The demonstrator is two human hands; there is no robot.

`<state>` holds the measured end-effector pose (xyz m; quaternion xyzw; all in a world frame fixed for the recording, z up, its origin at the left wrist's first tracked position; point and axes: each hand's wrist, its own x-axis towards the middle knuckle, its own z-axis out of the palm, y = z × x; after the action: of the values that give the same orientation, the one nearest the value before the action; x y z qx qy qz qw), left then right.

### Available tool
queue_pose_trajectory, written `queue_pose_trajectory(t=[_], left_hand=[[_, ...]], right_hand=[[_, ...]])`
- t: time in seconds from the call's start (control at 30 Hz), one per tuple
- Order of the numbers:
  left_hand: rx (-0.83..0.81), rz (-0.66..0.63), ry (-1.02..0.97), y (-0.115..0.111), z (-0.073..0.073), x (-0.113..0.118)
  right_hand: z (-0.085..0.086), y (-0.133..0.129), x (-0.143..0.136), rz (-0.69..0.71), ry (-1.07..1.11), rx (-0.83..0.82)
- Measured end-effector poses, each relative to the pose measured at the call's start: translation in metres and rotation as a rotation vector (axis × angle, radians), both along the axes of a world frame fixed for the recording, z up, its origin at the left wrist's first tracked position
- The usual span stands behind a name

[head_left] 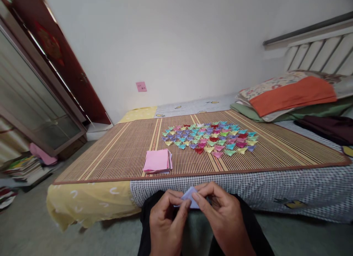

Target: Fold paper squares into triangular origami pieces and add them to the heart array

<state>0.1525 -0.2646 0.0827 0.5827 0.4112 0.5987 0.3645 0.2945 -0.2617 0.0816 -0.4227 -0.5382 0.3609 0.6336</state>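
A small folded piece of pale lilac paper [190,193] is pinched between both hands, just in front of the bed's edge. My left hand [169,219] grips its left side between thumb and fingers. On the right side, my right hand [220,212] presses the paper with thumb and forefinger. Beyond the hands, a stack of square paper sheets [156,161] with pink on top lies near the mat's front edge. Many small folded paper boats [209,138] in several colours stand in rows on the mat, right of the stack.
A striped bamboo mat [116,153] covers the bed. Pillows [295,94] and dark folded cloth [328,127] lie at the right. A radiator [322,52] is behind them. Books [22,166] are piled on the floor at left, by a glass-fronted cabinet [33,90].
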Motion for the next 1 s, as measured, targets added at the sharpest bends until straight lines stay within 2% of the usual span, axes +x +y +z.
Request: queue_pose_trajectory(t=[0.17,0.4,0.53,0.63,0.7,0.87,1.0], left_hand=[[-0.013,-0.009,-0.023,-0.001,0.0,0.0],[-0.05,-0.018,-0.05,-0.001,-0.003,0.001],[-0.217,-0.025,-0.195,0.001,-0.001,0.0],[-0.4,-0.148,-0.252,0.003,0.004,-0.001],[-0.457,-0.216,-0.242,0.004,0.007,-0.001],[-0.43,-0.201,-0.224,0.004,0.009,0.0],[-0.38,-0.203,-0.155,0.002,0.007,-0.004]], right_hand=[[0.002,0.0,-0.003,-0.005,0.053,0.05],[0.005,-0.002,-0.004,-0.007,0.119,0.04],[0.007,-0.001,-0.005,-0.032,0.204,0.008],[0.006,0.0,-0.003,-0.096,0.214,-0.004],[0.004,0.0,-0.002,-0.133,0.182,0.002],[0.002,0.0,-0.002,-0.178,0.147,0.03],[0.004,0.002,0.0,-0.115,0.195,-0.024]])
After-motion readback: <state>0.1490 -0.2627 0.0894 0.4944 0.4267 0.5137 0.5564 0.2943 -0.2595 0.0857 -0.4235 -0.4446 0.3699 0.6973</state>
